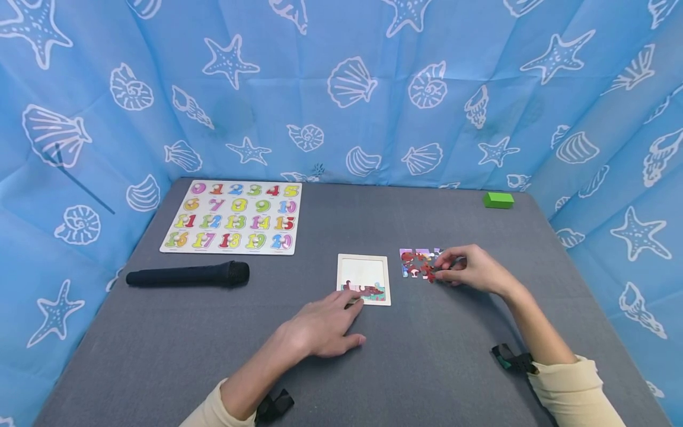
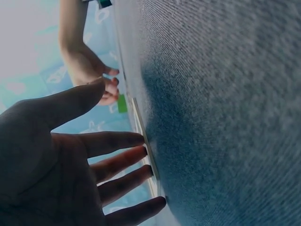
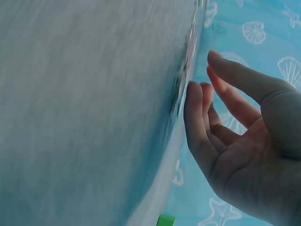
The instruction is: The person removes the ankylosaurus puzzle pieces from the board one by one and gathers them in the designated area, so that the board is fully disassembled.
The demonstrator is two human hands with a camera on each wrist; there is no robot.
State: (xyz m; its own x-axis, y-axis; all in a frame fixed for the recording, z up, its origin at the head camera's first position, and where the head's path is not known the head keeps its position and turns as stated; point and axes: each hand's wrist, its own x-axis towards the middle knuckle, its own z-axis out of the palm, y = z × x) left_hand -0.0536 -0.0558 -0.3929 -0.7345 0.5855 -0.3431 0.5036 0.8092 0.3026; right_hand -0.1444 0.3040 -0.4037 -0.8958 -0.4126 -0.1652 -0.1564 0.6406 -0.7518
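A square puzzle tray with a pale border lies in front of me. Its lower part holds joined pieces with a brown and teal picture, while its upper part shows bare white board. My left hand rests its extended fingertips on the tray's near left edge, thumb spread away; the left wrist view shows the fingers against that edge. Right of the tray lies a cluster of loose jigsaw pieces. Over its right side hovers my right hand, thumb and forefinger apart, with nothing visible between them in the right wrist view.
A number board lies at the back left of the grey table. In front of the board is a black microphone. A green block sits at the far right. A blue shell-patterned curtain surrounds the table's back and sides.
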